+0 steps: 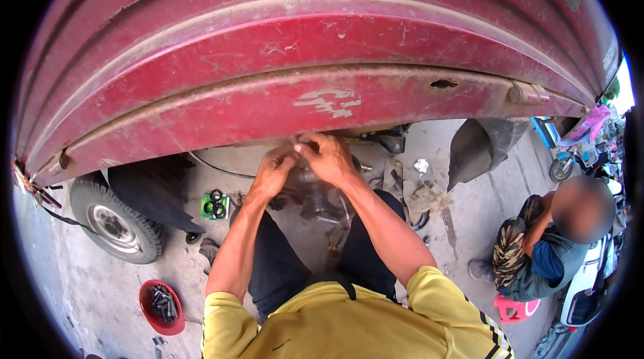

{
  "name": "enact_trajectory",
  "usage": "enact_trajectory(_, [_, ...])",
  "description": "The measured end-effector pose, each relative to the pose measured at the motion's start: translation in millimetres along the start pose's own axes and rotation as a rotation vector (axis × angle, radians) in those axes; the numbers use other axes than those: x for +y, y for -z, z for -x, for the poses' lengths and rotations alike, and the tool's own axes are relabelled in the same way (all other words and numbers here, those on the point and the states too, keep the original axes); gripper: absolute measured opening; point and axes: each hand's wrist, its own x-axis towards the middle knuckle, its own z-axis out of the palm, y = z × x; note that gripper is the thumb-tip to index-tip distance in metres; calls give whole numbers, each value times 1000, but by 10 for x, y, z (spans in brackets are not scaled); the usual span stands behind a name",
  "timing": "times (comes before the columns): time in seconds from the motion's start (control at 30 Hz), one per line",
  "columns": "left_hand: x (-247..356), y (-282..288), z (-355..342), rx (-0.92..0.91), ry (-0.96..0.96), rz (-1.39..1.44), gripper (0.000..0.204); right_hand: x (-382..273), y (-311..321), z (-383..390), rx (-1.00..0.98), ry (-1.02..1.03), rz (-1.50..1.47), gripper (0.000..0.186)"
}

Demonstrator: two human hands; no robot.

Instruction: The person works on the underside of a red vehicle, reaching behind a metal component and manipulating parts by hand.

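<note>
Both hands meet just under the lower edge of a red vehicle's dented metal side panel [255, 107]. My left hand [276, 167] is closed, its thumb and fingertips drawn together. Beside it, my right hand [329, 158] is closed too, thumb and index finger pinched close to the left fingertips. Whatever they pinch is too small or hidden to make out. Below the hands, between my knees, a greyish metal part [314, 199] shows dimly in shadow. A brass-coloured fitting [365, 167] sticks out right of my right wrist. A dark cable [221, 170] curves in toward the left hand.
A wheel [114, 221] and dark mud flap [151, 188] stand at left, another flap [479, 151] at right. A green box with black rings [215, 205] and a red bowl [176, 327] of metal pieces lie on the ground. A person [550, 252] sits on a pink stool [513, 309].
</note>
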Motion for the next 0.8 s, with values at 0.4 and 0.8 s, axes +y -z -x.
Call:
enact_trajectory(0.4, [204,115,-86,-113,77,29,32,164,166,59,-93,147,268,54])
enact_trajectory(0.8, [250,216,-144,-251,125,-102,34,113,214,0,-116,55,226,53])
